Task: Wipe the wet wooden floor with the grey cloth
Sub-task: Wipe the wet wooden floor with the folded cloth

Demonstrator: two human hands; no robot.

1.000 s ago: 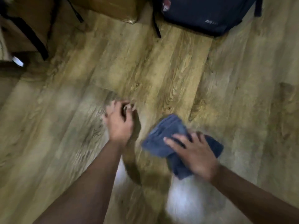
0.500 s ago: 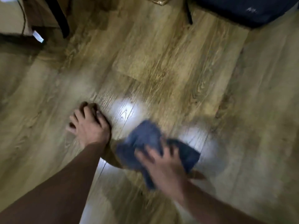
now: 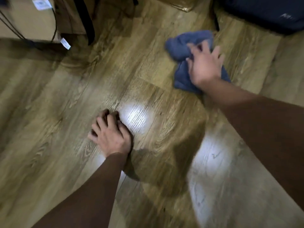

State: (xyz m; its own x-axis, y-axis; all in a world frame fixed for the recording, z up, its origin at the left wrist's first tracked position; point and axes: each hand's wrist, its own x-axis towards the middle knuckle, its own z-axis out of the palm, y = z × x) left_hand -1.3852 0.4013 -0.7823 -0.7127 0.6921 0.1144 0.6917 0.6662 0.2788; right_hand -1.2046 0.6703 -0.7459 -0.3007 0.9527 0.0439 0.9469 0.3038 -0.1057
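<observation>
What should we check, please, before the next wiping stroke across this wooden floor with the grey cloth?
1. Right hand on the grey cloth: ok, fingers spread on top.
2. Cloth flat on the wooden floor: not ok, it is bunched.
3. Left hand braced on the floor, apart from the cloth: ok.
4. Room ahead of the cloth: not ok, the dark bag lies close beyond it.
5. Cable at upper left away from the cloth: ok.
6. Wet patches left: cannot tell; bright spots may be glare.
</observation>
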